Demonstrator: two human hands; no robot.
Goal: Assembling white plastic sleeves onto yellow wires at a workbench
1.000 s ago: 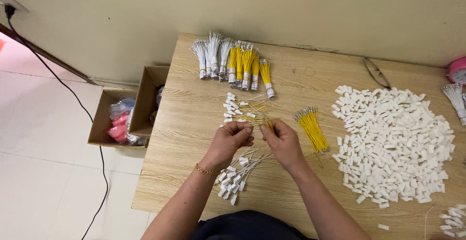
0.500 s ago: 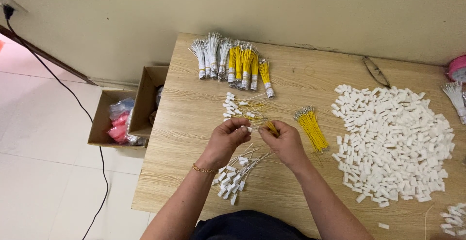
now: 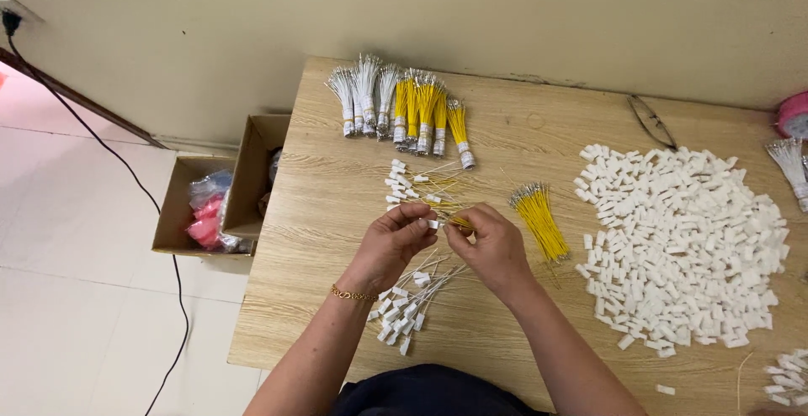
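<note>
The left hand (image 3: 394,239) and the right hand (image 3: 491,243) meet near the middle of the pale wood-grain tabletop (image 3: 337,180), toward its front edge. Both are closed in a pinch: the left fingertips grip a small white plastic connector housing (image 3: 432,223), and the right fingertips grip a thin yellow wire (image 3: 459,224) that touches the housing's end. A gold chain bracelet (image 3: 353,295) circles the left wrist.

Just behind the hands lies a loose scatter of small white housings and yellow wires (image 3: 417,185). In front of the left hand, near the front edge, lies a fan of finished white-wired housings (image 3: 408,302). Just beside the right hand lies a loose bundle of short yellow wires with bare metal tips (image 3: 539,218).

Toward the right edge spreads a broad heap of blocky white plastic housings (image 3: 686,248), matte and rectangular. Along the back edge lies a row of taped bundles of white and yellow wires (image 3: 400,105), their metal tips bristling. A pair of metal snips (image 3: 650,120) lies near the back edge, and a pink spool (image 3: 793,115) sits at the back right corner.

Beside the left edge, on the pale tiled floor (image 3: 76,323), stand 2 open cardboard boxes (image 3: 240,180). A black cable (image 3: 126,172) trails down the cream wall (image 3: 505,12).
</note>
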